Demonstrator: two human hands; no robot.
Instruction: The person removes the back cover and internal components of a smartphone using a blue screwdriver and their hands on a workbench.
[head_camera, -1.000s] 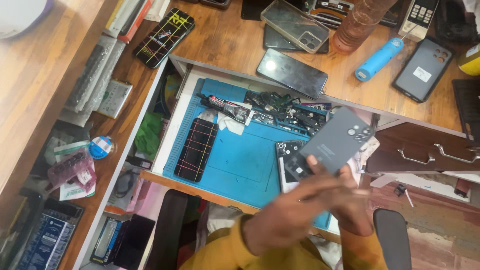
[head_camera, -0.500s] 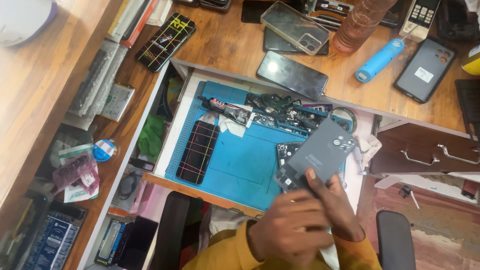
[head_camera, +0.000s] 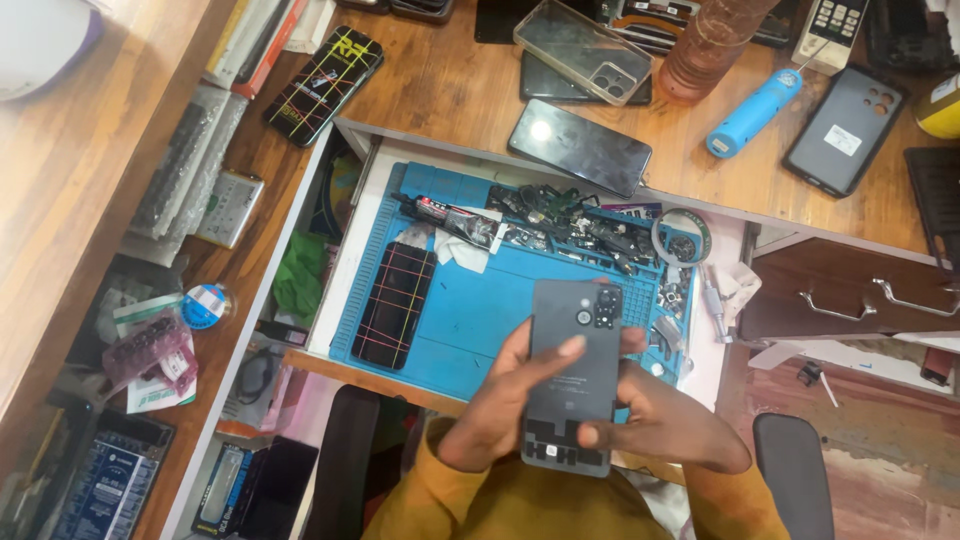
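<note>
You hold a dark grey phone back cover (head_camera: 573, 372) in both hands, above the near edge of the blue mat (head_camera: 480, 310). It stands almost upright in the picture, with the camera holes at its top. Your left hand (head_camera: 500, 405) is curled around the cover's left side, and its thumb lies flat across the middle of the cover. Your right hand (head_camera: 672, 425) is curled around the right side, with one fingertip pressed on the lower part of the cover and another showing by the top right corner. Both hands are closed on the cover, not spread wide.

The blue mat lies in an open drawer (head_camera: 345, 230) under the desk (head_camera: 450, 75). On the left side of the mat lies a black phone screen (head_camera: 393, 304) with thin coloured lines on it. Along the far edge of the mat there is a heap of small black parts (head_camera: 575, 225) and a tube (head_camera: 445, 213). A roll of tape (head_camera: 682, 236) sits at the far right corner of the mat.

On the desk, just past the drawer, lies a black phone (head_camera: 579, 146). Farther back there is a clear phone case (head_camera: 582, 50). To the right lie a blue tube-shaped tool (head_camera: 754, 113) and a dark phone case (head_camera: 845, 128). At the far left of the desk lies a black packet with bright stripes (head_camera: 325, 83).
</note>
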